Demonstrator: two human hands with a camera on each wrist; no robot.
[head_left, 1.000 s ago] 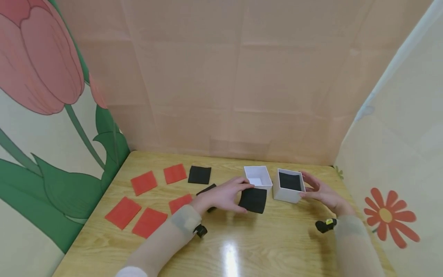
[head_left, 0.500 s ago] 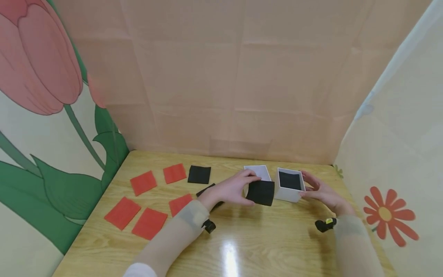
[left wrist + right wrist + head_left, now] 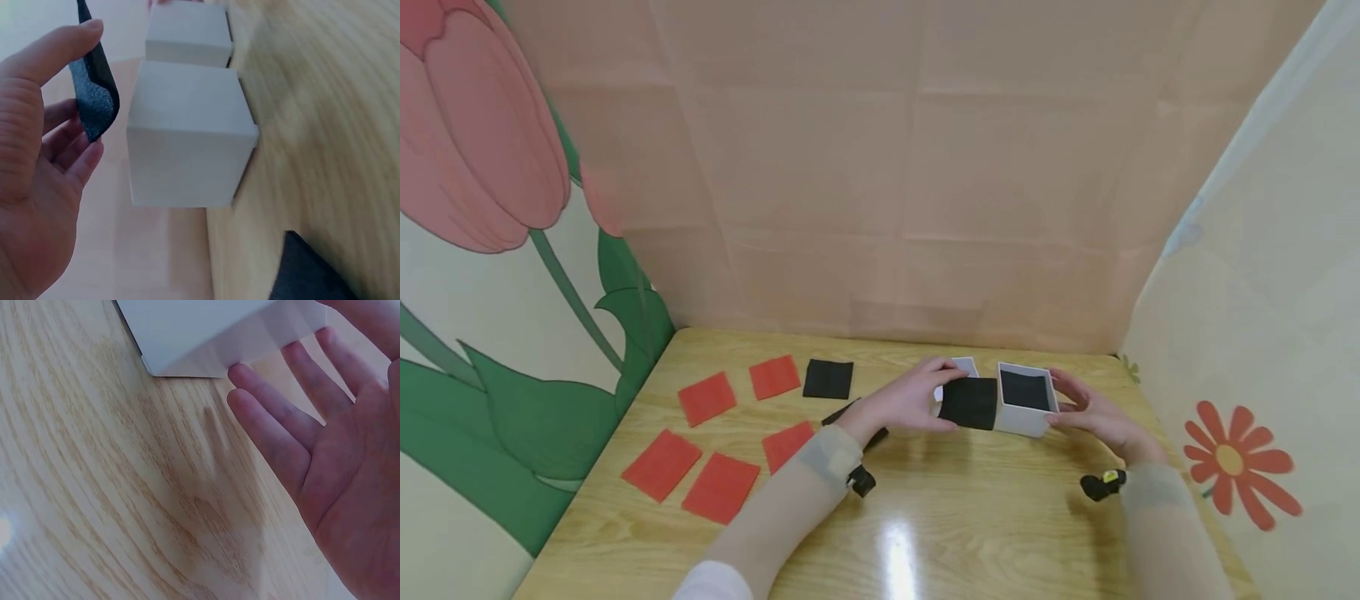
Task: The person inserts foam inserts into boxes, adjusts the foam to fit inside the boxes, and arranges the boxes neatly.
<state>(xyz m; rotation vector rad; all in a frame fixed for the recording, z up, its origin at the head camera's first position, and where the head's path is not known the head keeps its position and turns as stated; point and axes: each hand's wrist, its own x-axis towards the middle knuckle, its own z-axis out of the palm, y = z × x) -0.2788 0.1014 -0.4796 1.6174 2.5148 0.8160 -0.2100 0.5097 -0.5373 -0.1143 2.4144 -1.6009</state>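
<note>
My left hand (image 3: 910,402) pinches a black square sheet (image 3: 968,405) between thumb and fingers, in front of the left white box (image 3: 965,364), which it mostly covers in the head view. In the left wrist view the sheet (image 3: 94,90) is edge-on, soft and slightly bent. Beside it stands the right white box (image 3: 1018,422), open at the top, with a black piece (image 3: 1026,390) showing inside. The sheet's right edge overlaps this box in the head view. My right hand (image 3: 1093,418) holds the box's right side, thumb at the front corner, fingers toward the back.
Several red squares (image 3: 722,487) lie spread on the left of the wooden table (image 3: 985,525). A flat black square (image 3: 828,379) lies near the back, and another black piece (image 3: 875,439) is partly under my left wrist. Printed cloth walls rise behind and at both sides.
My left hand has carried the black sheet right and slightly back, up to the right box, covering more of the left box. My right hand stays at its box.
</note>
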